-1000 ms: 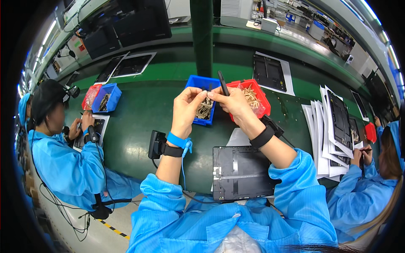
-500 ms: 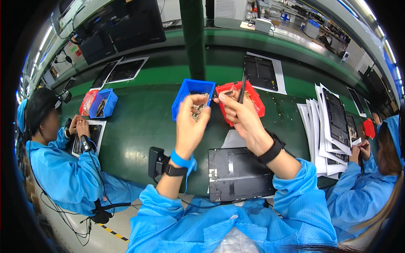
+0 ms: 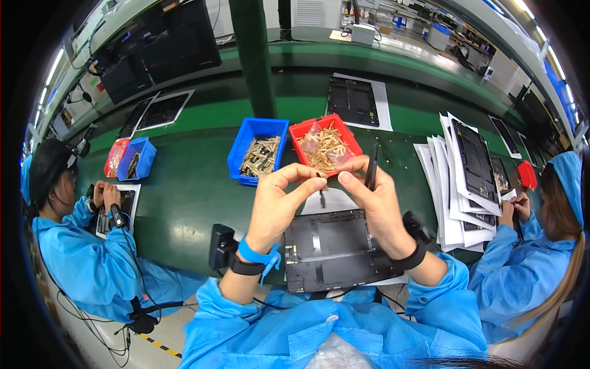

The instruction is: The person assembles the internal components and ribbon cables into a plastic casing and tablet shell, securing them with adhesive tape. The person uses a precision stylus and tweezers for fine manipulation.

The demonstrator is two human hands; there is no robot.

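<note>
My left hand (image 3: 278,200) pinches a small dark strip-like part (image 3: 322,198) between thumb and fingertips; part of the strip hangs below them. Close by on the right is my right hand (image 3: 380,203), its fingers curled round a slim black pen-like tool (image 3: 372,167) that points up and away. The tool's lower end is hidden by the hand. Both hands are above the far edge of a flat black device casing (image 3: 326,258), which lies on white paper at the near edge of the bench.
Beyond my hands stand a blue bin (image 3: 238,150) and a red bin (image 3: 296,132), both with many small tan pieces. Papers and casings are stacked (image 3: 439,190) to the right. Co-workers sit on the left (image 3: 92,246) and right (image 3: 522,264). Another casing (image 3: 351,101) lies farther back.
My hands have come down and nearer, from over the bins to the casing's far edge. The dark part now shows at my left fingertips. The view has shifted slightly right.
</note>
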